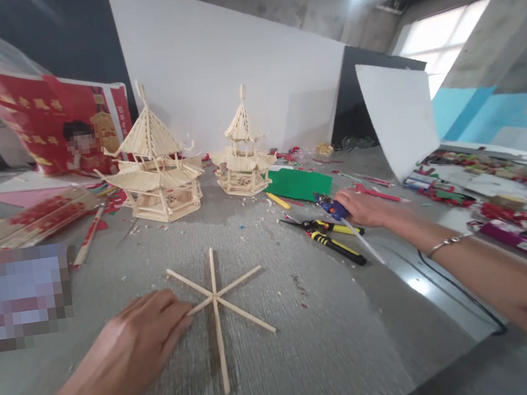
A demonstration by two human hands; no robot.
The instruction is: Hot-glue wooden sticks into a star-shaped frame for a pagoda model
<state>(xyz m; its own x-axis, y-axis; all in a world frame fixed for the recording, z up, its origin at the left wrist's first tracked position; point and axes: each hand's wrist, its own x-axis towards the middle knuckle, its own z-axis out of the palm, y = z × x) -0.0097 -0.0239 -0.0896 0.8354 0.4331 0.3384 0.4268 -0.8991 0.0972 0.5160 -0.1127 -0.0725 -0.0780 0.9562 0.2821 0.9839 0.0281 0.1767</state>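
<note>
Six thin wooden sticks joined at one centre form a star (215,296) on the grey table. My left hand (147,326) rests beside it, fingers closed on the end of its left lower stick. Off to the right, my right hand (359,207) grips a blue hot glue gun (335,208), with a pale glue stick (366,242) sticking out of its back end. The gun is over yellow-and-black pliers (335,243), its nozzle pointing away from me. Whether it touches the table I cannot tell.
Two stick-built pagodas, a larger one (158,166) and a smaller one (244,154), stand behind the star. A green card (300,183), bundled sticks (37,217) and a red bag (54,121) lie around. A black cable (466,300) runs along the right edge near a purple power strip (512,239).
</note>
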